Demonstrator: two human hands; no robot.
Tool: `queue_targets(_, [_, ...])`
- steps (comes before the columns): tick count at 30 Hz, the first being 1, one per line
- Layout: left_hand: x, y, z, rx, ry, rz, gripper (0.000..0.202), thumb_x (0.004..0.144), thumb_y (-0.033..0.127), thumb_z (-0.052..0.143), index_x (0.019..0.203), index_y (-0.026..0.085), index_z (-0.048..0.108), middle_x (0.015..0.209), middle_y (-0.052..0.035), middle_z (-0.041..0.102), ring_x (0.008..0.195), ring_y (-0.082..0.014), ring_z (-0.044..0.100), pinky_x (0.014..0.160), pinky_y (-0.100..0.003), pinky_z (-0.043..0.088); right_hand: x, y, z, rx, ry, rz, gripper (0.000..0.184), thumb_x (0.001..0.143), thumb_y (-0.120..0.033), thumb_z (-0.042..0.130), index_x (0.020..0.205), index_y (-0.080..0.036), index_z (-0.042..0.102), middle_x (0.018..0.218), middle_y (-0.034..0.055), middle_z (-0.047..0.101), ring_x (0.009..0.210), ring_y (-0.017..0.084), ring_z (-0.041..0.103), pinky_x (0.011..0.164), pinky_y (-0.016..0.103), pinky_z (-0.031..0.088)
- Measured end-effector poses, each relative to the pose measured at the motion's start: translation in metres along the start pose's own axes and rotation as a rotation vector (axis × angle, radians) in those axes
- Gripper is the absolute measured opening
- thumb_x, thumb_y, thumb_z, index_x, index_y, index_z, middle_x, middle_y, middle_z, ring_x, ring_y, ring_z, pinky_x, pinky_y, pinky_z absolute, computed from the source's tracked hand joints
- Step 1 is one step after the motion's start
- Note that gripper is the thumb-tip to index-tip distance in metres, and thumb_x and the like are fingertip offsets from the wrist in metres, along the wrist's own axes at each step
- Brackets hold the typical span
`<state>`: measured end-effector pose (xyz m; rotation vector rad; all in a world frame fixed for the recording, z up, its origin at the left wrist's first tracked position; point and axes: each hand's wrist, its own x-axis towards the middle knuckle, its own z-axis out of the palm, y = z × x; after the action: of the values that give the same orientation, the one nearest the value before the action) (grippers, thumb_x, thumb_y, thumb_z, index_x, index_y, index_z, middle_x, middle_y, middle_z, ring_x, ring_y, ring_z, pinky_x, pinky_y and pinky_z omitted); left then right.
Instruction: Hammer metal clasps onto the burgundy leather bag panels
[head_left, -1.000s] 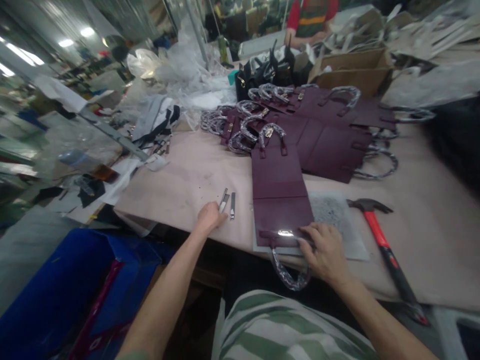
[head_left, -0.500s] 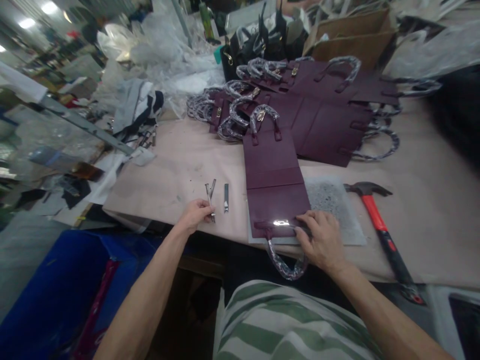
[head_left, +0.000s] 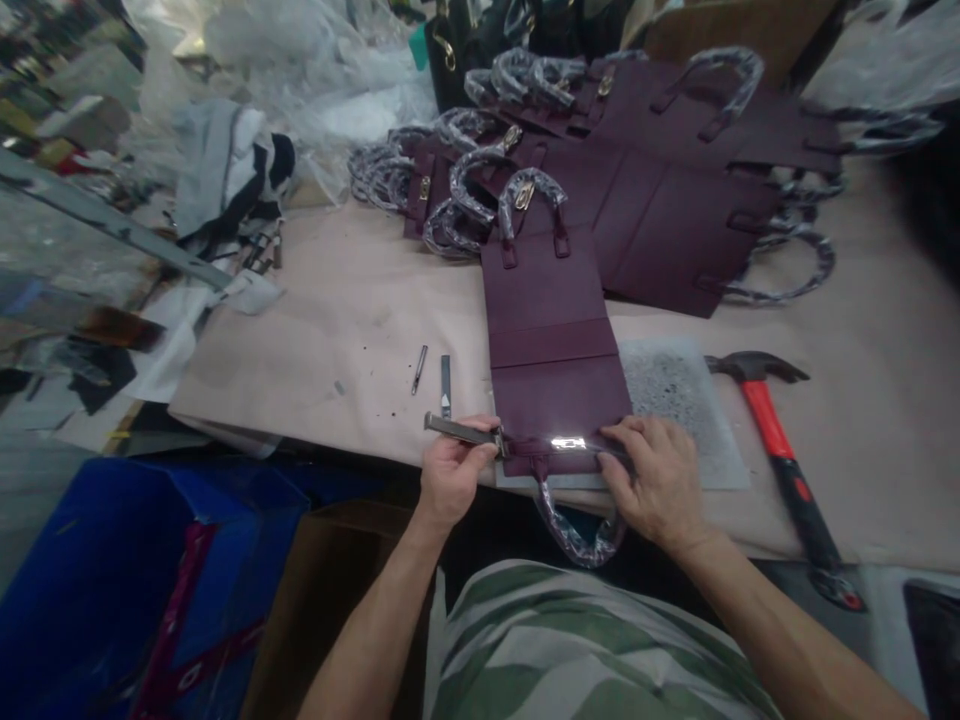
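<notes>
The widest way in lies over the left of the counter [head_left: 337, 290], with scraps [head_left: 259, 245] along its far side and a slanting pole [head_left: 112, 215] farther left. Nearer the panel [head_left: 551, 300], a rod [head_left: 419, 370] and a flat strip [head_left: 445, 378] break up this room; a narrow lane runs between strip and panel. At its near end, the left grip [head_left: 450, 485] and its bar [head_left: 461, 430] stand in the way. Handles and the pile [head_left: 682, 235] block the back. On the right, the right grip [head_left: 660, 480] and hammer [head_left: 771, 420] flank the slab [head_left: 671, 385]; open counter lies beyond the hammer.
</notes>
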<state>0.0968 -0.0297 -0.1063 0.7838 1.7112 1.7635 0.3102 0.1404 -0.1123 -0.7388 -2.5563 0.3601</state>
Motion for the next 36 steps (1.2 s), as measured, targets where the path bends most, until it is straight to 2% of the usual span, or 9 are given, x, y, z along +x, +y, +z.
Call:
queue_targets(4, [-0.003, -0.003, 0.005, 0.053, -0.056, 0.097, 0.012, 0.088, 0.023, 0.067, 0.099, 0.018, 0.065, 0.116, -0.0105, 0.07, 0.111, -0.0237, 0.067, 0.1, -0.042, 0.055, 0.001, 0.001, 0.001, -0.01, -0.016, -0.003, 0.025, 0.093, -0.034, 0.052, 0.109, -0.017, 0.063, 0.106, 0.0117, 0.06, 0.101, 0.029, 0.053, 0.089, 0.045, 0.039])
queue_targets(18, [-0.005, -0.01, 0.009, 0.051, -0.058, 0.159, 0.016, 0.091, 0.018, 0.066, 0.106, 0.02, 0.063, 0.116, -0.0091, 0.071, 0.11, -0.0238, 0.069, 0.101, -0.046, 0.055, 0.002, 0.001, 0.004, 0.013, -0.017, 0.01, 0.027, 0.091, -0.034, 0.051, 0.11, -0.018, 0.061, 0.104, 0.0123, 0.06, 0.103, 0.031, 0.052, 0.091, 0.048, 0.038])
queue_targets(22, [-0.004, -0.011, 0.009, 0.066, -0.079, 0.168, 0.018, 0.091, 0.015, 0.064, 0.108, 0.02, 0.062, 0.116, -0.0083, 0.07, 0.11, -0.0232, 0.068, 0.1, -0.044, 0.056, 0.003, 0.001, 0.004, 0.032, -0.017, 0.008, 0.028, 0.09, -0.033, 0.051, 0.112, -0.018, 0.061, 0.104, 0.0116, 0.06, 0.102, 0.031, 0.052, 0.092, 0.049, 0.037])
queue_targets(29, [-0.004, -0.015, 0.009, 0.056, -0.084, 0.15, 0.017, 0.091, 0.015, 0.064, 0.108, 0.021, 0.062, 0.117, -0.0089, 0.07, 0.11, -0.0246, 0.068, 0.101, -0.048, 0.054, 0.003, 0.002, 0.005, 0.015, -0.016, 0.0, 0.028, 0.089, -0.033, 0.053, 0.111, -0.017, 0.061, 0.104, 0.0119, 0.06, 0.102, 0.031, 0.051, 0.092, 0.048, 0.037])
queue_targets(36, [-0.007, -0.013, 0.009, 0.068, -0.044, 0.122, 0.011, 0.092, 0.022, 0.065, 0.102, 0.019, 0.063, 0.114, -0.0092, 0.071, 0.107, -0.0247, 0.07, 0.099, -0.048, 0.055, 0.001, 0.003, 0.005, 0.039, -0.035, 0.029, 0.03, 0.087, -0.032, 0.055, 0.11, -0.017, 0.064, 0.104, 0.0118, 0.06, 0.103, 0.032, 0.05, 0.091, 0.05, 0.038])
